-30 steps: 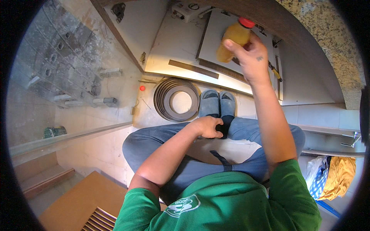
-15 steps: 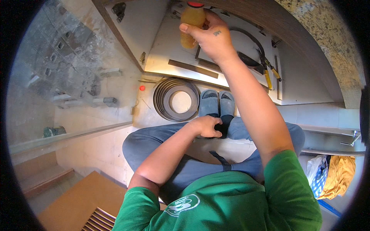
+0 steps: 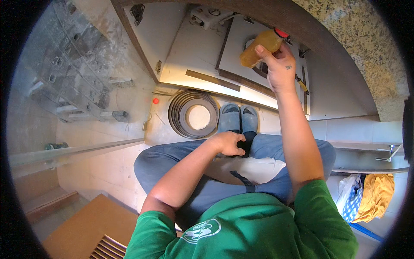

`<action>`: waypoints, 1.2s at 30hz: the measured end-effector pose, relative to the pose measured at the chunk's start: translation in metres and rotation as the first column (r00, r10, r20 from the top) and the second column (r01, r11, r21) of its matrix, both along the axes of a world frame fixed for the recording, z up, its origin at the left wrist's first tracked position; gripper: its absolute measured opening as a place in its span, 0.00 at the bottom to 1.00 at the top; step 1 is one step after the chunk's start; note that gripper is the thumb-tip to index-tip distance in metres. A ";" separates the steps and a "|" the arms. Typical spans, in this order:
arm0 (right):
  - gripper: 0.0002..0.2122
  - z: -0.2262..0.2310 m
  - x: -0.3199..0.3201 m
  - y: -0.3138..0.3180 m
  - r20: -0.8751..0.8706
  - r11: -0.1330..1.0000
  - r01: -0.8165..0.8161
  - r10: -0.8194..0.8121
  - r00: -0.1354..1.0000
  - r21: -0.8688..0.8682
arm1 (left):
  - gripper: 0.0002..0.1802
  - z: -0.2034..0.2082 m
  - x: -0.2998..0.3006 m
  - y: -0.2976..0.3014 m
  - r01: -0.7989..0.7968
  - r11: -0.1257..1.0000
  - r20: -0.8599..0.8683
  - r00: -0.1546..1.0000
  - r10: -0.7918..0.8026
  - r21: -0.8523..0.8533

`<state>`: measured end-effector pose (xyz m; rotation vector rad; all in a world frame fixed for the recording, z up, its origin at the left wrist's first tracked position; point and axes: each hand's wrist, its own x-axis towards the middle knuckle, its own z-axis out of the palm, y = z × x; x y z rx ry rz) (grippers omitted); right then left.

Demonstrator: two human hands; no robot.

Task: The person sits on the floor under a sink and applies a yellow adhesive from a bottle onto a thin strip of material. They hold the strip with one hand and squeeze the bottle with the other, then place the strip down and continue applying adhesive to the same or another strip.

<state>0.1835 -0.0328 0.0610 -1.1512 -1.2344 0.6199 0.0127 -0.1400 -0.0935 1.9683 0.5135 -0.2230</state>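
My right hand [image 3: 282, 64] is wrapped round a clear bottle of cloudy yellow-brown liquid [image 3: 261, 47] with a red cap [image 3: 281, 33]. The bottle tilts, its capped end toward the upper right, above the floor of a cabinet [image 3: 196, 52]. Below it lies a white panel with a dark edge [image 3: 235, 43], and a thin dark strip [image 3: 212, 80] rests near the cabinet's front. My left hand [image 3: 228, 143] hangs loosely over my lap with nothing in it, thumb and fingers apart.
A coil of dark edging strip [image 3: 174, 114] stands on the floor, beside a small red cap [image 3: 155, 101] and my slippers [image 3: 229, 117]. Yellow-handled tool [image 3: 302, 84] shows partly behind my right hand. A speckled stone counter edge [image 3: 362, 52] overhangs at upper right. Cloths [image 3: 377, 196] lie at right.
My right hand has carried the bottle rightward and a little down, tipping it from near upright to slanted. A white box-like fitting at the cabinet's back now shows. My left hand stays put.
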 end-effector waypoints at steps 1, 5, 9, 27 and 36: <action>0.21 0.001 0.000 -0.001 -0.029 0.999 0.037 -0.038 0.999 -0.035 | 0.39 -0.001 0.000 -0.001 0.000 1.000 -0.003 1.000 0.000 -0.001; 0.21 0.006 -0.019 0.018 0.180 0.990 0.023 0.001 0.984 -0.136 | 0.39 -0.006 0.003 -0.001 0.008 1.000 0.013 1.000 -0.008 -0.028; 0.21 0.005 -0.025 0.027 0.147 0.997 0.005 0.006 0.989 -0.075 | 0.39 -0.008 0.002 0.001 -0.005 1.000 0.041 0.999 0.005 0.001; 0.18 0.009 -0.016 -0.012 0.243 0.998 -0.016 0.031 0.969 -0.062 | 0.40 -0.007 0.006 0.000 0.020 0.999 0.005 1.000 -0.020 -0.027; 0.16 0.014 0.006 -0.027 0.049 0.985 0.097 -0.091 0.995 -0.140 | 0.40 -0.012 0.006 -0.002 0.018 1.000 0.021 1.000 -0.018 -0.020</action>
